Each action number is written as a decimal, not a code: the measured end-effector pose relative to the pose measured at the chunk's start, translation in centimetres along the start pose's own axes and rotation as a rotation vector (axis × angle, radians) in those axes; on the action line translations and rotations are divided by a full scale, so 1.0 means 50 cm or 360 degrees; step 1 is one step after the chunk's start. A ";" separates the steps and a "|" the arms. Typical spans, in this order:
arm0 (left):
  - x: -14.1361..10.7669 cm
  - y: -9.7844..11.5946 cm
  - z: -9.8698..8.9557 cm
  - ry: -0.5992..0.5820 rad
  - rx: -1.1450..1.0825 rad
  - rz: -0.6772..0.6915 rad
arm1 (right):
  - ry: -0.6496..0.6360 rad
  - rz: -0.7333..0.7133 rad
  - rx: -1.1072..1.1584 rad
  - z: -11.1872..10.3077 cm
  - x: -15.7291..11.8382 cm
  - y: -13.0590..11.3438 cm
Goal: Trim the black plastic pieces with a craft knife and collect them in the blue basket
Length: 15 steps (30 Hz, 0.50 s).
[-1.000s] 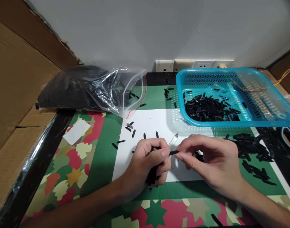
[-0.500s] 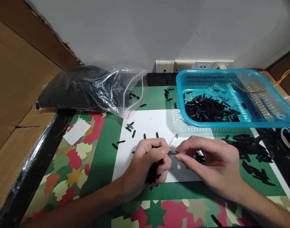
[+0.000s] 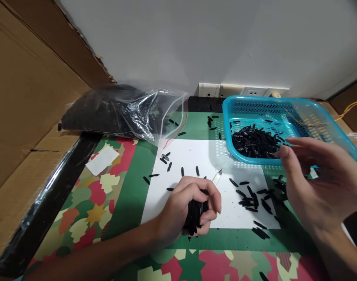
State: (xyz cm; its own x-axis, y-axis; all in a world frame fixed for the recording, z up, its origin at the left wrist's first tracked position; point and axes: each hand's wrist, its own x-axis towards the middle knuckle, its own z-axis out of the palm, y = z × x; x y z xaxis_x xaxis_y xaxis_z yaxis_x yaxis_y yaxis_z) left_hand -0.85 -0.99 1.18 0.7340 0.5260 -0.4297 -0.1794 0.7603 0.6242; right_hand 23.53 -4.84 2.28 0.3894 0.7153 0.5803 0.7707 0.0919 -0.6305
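My left hand [image 3: 197,207] is curled around a bunch of small elongated black pieces [image 3: 194,216], just above the white paper [image 3: 178,212]. Close behind its knuckles lies a pointed silvery blade [image 3: 217,176], its other end hidden by the hand. My right hand [image 3: 321,175] hovers at the near rim of the blue plastic basket [image 3: 251,160]. Its thumb and forefinger are slightly apart, with nothing visible between them. Inside the basket, a heap of similar black pieces [image 3: 251,142] fills the left part.
A clear zip bag [image 3: 120,113] full of black material lies at the back left. Loose black pieces [image 3: 248,203] are scattered over the paper and green mat [image 3: 128,187]. Cardboard [image 3: 29,93] stands at the left, and wall sockets [image 3: 253,91] sit behind the basket.
My right hand has moved right and away from my left hand to the basket's rim, and its fingers have parted. The black piece it pinched is no longer visible there. The view has shifted slightly.
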 end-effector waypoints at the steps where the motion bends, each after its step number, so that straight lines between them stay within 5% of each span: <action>1: -0.001 0.000 0.001 -0.0016 0.0034 0.0001 | -0.0078 -0.0039 0.0049 -0.001 -0.003 -0.005; 4: -0.005 -0.005 0.007 0.0008 0.0187 0.0012 | -0.0446 -0.0374 0.0276 0.001 -0.017 -0.028; 8: -0.012 -0.017 0.013 0.0313 0.0268 -0.0055 | -0.0910 -0.0686 0.0565 0.020 -0.042 -0.055; 11: -0.012 -0.020 0.014 0.0381 0.0307 -0.0131 | -0.1037 -0.0730 0.0612 0.038 -0.060 -0.058; 15: -0.007 -0.012 0.016 0.0210 0.0431 -0.0113 | -0.1106 -0.0676 0.0554 0.047 -0.067 -0.053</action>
State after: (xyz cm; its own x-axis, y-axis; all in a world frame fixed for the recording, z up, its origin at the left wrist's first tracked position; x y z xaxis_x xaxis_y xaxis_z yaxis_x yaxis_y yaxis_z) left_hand -0.49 -1.93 1.50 0.6440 0.5335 -0.5484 0.0634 0.6770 0.7332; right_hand 18.98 -5.84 0.80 -0.3765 0.8216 0.4281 0.5392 0.5701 -0.6198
